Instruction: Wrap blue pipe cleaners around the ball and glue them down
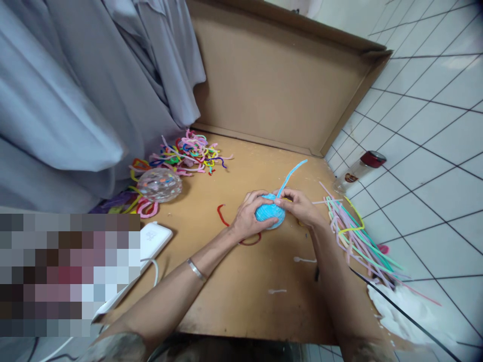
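A round blue ball [270, 212], which looks wound from fuzzy strands, is held over the middle of the table. My left hand [251, 213] wraps round its left side, thumb across the lower front. At its upper right my right hand [296, 205] pinches the base of a blue strand [290, 177] that sticks up and to the right from the ball. A red strand [223, 215] lies curved on the table, partly hidden beneath my left hand and wrist.
Colourful strands [196, 151] heap at the back left beside a clear round container [160, 185]. A white power bank [156, 235] with a cable lies left. Pastel strands [350, 226], a red-lidded jar [356, 171] and white tissue [403, 309] are right. Cardboard [275, 75] stands behind.
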